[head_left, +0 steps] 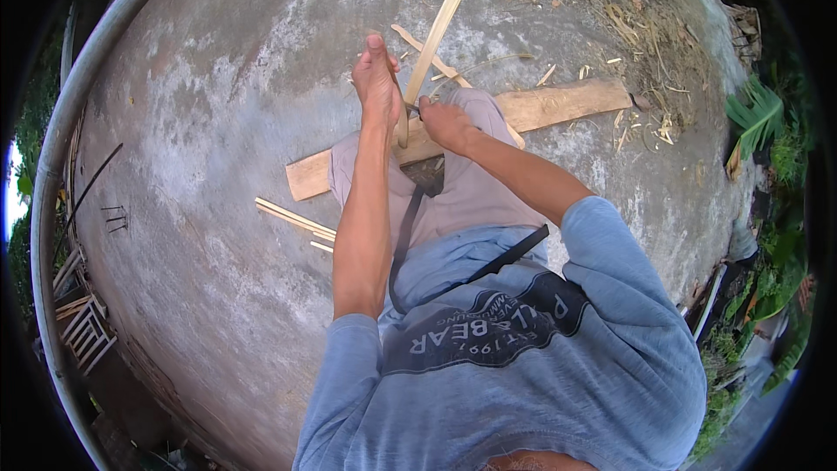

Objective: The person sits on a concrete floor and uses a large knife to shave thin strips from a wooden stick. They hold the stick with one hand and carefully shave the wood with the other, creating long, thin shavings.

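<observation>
My left hand point(377, 83) is raised above my lap, thumb up and fingers curled; whatever they hold is mostly hidden. Close to its right, my right hand point(447, 125) is closed around a knife point(414, 111), of which only a small dark part shows. Between both hands runs a pale, flat bamboo strip point(438, 30), its far end pointing away from me and its near end over my lap. Beneath it, a long wooden board point(567, 107) lies across my thighs. A dark, wedge-shaped piece point(425, 176) with a strap sits between my legs.
Another thin strip point(427, 51) lies on the concrete floor point(218, 122) beyond my knees. Several slender sticks point(292, 215) are to my left. Shavings point(665, 131) and dry debris litter the right side. A curved grey pole point(57, 166) borders the left; plants point(758, 118) grow at right.
</observation>
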Available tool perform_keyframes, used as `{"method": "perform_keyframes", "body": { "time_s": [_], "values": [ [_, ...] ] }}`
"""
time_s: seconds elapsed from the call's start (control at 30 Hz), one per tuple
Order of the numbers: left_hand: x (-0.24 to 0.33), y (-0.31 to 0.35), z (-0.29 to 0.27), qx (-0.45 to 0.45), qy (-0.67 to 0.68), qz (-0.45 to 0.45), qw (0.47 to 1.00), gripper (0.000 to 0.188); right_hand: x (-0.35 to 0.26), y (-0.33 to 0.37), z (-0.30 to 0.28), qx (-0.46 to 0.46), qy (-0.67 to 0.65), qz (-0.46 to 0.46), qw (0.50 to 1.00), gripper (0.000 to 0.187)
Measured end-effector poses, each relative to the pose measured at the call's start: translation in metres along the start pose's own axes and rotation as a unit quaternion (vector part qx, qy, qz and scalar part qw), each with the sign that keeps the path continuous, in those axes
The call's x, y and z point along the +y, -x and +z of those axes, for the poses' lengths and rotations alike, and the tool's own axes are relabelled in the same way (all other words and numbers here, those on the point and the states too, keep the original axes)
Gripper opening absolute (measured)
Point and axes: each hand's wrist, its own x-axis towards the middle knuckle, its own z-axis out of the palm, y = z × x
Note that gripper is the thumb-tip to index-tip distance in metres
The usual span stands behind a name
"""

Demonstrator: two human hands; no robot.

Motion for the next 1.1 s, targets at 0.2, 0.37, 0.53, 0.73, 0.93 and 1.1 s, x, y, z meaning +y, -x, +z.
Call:
{"method": "perform_keyframes", "body": {
  "time_s": [0.2,0.37,0.53,0.73,0.93,1.1],
  "values": [
    [-0.001,0.002,-0.004,0.001,0.004,0.011,1.0,0.053,-0.013,0.002,0.0,-0.148,-0.197,0.079,0.966,0.039],
    [0.002,-0.004,-0.006,0.011,-0.019,0.023,0.999,0.055,-0.011,0.002,0.03,-0.073,-0.101,0.076,0.989,0.041],
    [0.026,-0.01,-0.037,0.018,0.02,0.034,0.999,0.058,-0.026,-0.006,0.032,-0.084,-0.102,0.035,0.991,0.044],
    [0.024,-0.004,-0.032,0.021,0.015,0.053,0.998,0.06,-0.03,0.0,0.06,-0.051,-0.097,0.116,0.987,0.043],
    [0.044,-0.011,-0.068,0.024,0.043,0.037,0.998,0.061,-0.031,-0.018,0.064,-0.084,-0.061,0.051,0.993,0.037],
    [0.028,0.006,-0.034,0.005,0.003,0.021,1.0,0.059,-0.027,-0.012,0.072,-0.169,-0.157,0.141,0.963,0.041]
  ]
}}
